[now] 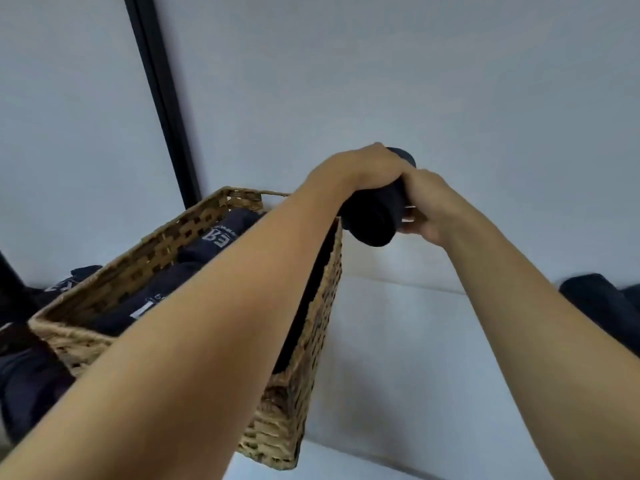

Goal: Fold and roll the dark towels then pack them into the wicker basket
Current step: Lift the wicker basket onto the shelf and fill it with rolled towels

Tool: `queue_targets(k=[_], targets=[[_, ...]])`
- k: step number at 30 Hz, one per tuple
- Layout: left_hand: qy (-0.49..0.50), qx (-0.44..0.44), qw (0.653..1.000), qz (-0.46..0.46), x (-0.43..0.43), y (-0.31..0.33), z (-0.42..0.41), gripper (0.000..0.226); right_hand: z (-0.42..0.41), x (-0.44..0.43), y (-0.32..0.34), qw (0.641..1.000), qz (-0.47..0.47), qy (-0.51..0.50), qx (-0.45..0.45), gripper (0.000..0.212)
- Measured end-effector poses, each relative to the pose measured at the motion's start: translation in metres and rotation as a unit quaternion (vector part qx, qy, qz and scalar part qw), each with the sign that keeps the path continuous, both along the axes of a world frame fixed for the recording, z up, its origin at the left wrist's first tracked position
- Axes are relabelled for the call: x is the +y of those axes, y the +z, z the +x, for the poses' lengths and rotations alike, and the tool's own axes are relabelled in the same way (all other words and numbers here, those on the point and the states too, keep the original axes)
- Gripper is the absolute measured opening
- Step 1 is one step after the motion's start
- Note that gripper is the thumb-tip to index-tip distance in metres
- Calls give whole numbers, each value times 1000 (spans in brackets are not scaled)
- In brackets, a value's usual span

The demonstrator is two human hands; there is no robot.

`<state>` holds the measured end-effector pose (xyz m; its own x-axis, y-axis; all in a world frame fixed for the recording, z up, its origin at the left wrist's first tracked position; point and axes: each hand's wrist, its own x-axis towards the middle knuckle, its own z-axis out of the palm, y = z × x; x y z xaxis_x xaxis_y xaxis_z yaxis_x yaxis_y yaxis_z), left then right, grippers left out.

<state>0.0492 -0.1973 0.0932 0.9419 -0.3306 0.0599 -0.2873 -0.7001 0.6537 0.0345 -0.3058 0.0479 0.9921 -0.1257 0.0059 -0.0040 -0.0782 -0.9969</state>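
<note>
Dark towel roll [375,220] | gripped: left hand [363,166], right hand [433,202] | by wicker basket [166,247]

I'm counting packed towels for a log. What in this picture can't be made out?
Head view only:
1. Packed towels in the wicker basket: the left arm crosses them, so no count.
2. Rolled towel: left hand and right hand grip it, covering much of it.
3. Dark cloth: cut off by the right edge.
4. White print on the packed towels: blurred, unreadable.
</note>
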Motion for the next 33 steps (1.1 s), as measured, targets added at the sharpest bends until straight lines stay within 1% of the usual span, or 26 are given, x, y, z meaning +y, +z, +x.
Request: queue_targets(k=[2,4,5,7,9,10,12,14,15,17,19,21,23,24,26,27,28,29,30,31,32,33], targets=[[29,-3,1000,11,38,4,2,27,8,37,2,999,-7,38,-3,28],[66,-21,998,13,65,-4,5,36,19,65,-2,997,-26,69,10,30],[74,-23,997,1,76,-13,8,39,23,76,-4,996,-40,80,18,31],[81,-11,996,-45,90,-34,13,45,33,91,-11,991,-102,84,23,32],[87,11,992,-90,97,-56,22,48,42,98,-17,975,-213,65,17,32],[86,22,990,-108,98,-65,28,47,44,101,-19,958,-281,50,12,31],[94,31,986,-131,100,-78,38,43,46,106,-21,912,-409,24,0,26],[102,41,982,-151,101,-86,45,38,46,112,-24,862,-507,-1,-10,20],[99,49,982,-152,102,-88,47,36,45,114,-26,839,-544,-19,-17,21],[87,51,990,-103,101,-90,44,36,45,114,-34,804,-592,-45,-35,29],[82,31,996,-14,97,-90,38,39,45,110,-46,777,-626,-51,-47,30],[75,20,996,49,95,-95,37,43,44,106,-55,766,-640,-48,-40,29],[67,24,994,85,96,-96,40,44,42,104,-57,771,-635,-38,-26,28],[68,26,992,102,97,-97,43,43,43,103,-56,787,-615,-30,-20,26],[83,17,984,155,93,-94,50,47,42,94,-51,843,-537,-3,-28,20],[104,-5,976,190,86,-88,50,49,40,87,-49,873,-485,11,-41,18],[127,-42,969,210,74,-81,48,47,36,78,-46,901,-430,20,-57,20],[144,-85,965,204,59,-73,45,43,31,66,-43,922,-379,18,-72,27],[149,-127,965,174,40,-65,42,38,25,52,-40,937,-341,1,-82,36],[137,-153,971,126,18,-58,38,35,19,35,-37,943,-320,-26,-89,41],[112,-157,979,74,-5,-53,33,33,14,16,-35,943,-313,-56,-96,42],[77,-140,987,17,-28,-53,31,31,10,-6,-34,941,-315,-85,-96,41]])
